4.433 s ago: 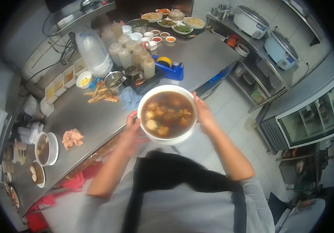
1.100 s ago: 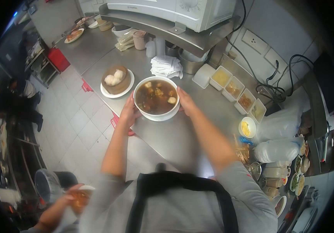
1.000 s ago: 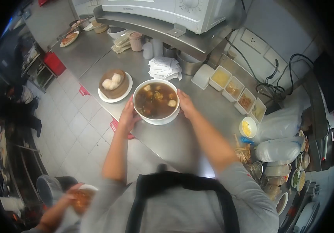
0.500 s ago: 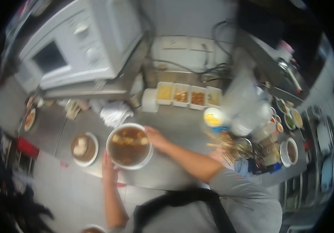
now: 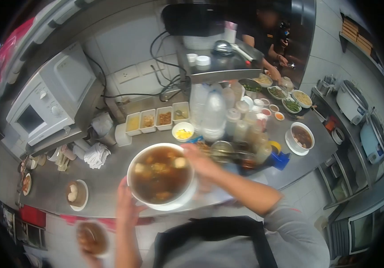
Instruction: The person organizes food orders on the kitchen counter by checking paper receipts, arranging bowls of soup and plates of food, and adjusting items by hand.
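Between my two hands is a large white bowl (image 5: 183, 196) of brown soup with pale chunks floating in it. My left hand (image 5: 127, 207) grips the bowl's left side, its fingers partly behind the wall. On the right, my right hand (image 5: 201, 163) clasps the rim, slightly blurred. The bowl is roughly level and seems lifted over the counter's front edge. To its left, a smaller bowl with pale round pieces (image 5: 72, 194) sits on a white plate (image 5: 84, 203). At lower left another person's hand (image 5: 84, 244) holds a bowl of brown food (image 5: 94, 236), blurred.
Behind the bowl stand several white tubs of toppings (image 5: 148, 121) and a yellow-filled bowl (image 5: 183, 131). Bottles (image 5: 214, 116) crowd the right, below a raised steel shelf (image 5: 225, 71). A second soup bowl (image 5: 300, 137) stands farther right. Another person (image 5: 263, 40) works at the back.
My view has swung to the right. The large bowl is closer to me and looks bigger, still in both hands. Another person's hand with a bowl has come further into view at lower left.
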`<action>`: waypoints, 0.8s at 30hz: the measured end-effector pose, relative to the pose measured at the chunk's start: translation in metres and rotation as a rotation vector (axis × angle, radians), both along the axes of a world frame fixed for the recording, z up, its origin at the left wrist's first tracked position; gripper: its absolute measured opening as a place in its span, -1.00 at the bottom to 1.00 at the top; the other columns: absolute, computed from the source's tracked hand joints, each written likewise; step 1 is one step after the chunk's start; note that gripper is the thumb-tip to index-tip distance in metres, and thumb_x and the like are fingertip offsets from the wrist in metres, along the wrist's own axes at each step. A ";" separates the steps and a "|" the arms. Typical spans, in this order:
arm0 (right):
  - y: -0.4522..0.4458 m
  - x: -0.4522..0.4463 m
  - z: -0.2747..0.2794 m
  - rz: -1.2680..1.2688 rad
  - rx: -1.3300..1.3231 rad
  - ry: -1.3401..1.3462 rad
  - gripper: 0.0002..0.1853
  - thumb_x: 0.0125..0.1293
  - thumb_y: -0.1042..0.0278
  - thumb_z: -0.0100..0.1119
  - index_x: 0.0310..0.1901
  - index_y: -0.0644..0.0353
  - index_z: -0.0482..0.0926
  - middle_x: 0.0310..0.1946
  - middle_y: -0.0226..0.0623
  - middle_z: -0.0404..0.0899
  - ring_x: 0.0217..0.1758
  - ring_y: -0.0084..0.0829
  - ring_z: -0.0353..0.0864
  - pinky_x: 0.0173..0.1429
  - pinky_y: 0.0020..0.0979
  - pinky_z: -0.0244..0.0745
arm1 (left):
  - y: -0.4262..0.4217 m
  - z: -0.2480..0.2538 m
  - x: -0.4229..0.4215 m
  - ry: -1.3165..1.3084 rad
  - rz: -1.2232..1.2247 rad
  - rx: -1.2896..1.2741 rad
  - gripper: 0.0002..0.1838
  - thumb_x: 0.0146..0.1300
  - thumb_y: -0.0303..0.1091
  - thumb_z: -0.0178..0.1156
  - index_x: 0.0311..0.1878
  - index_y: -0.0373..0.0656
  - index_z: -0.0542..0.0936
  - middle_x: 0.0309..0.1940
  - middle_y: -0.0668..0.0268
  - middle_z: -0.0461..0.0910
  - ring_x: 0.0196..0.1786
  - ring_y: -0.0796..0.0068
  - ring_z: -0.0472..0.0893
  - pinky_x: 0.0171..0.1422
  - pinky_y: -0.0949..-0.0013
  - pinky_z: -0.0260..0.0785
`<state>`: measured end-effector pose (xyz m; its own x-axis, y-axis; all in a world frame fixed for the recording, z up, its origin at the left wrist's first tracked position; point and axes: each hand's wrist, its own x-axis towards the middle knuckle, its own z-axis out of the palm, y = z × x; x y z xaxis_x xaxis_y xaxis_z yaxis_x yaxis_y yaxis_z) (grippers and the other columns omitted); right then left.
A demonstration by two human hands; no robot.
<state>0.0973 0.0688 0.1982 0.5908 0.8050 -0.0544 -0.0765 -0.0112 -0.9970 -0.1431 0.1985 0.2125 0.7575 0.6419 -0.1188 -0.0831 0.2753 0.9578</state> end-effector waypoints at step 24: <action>-0.556 0.133 0.038 -0.671 -0.018 0.078 -0.60 0.44 -0.02 -0.23 0.13 0.03 0.31 -0.01 -0.37 0.40 0.09 -0.53 0.36 0.14 -0.48 0.30 | -0.430 0.017 0.281 0.081 -0.738 -0.207 -0.55 0.34 -0.05 0.04 0.19 0.12 0.16 0.14 0.27 0.32 0.12 0.26 0.41 -0.02 0.03 0.46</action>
<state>0.2300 -0.4871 0.2359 0.9562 0.2637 -0.1269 -0.1442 0.0474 -0.9884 0.1380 -0.2318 0.2291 0.9647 -0.0675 -0.2544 0.2595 0.4065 0.8760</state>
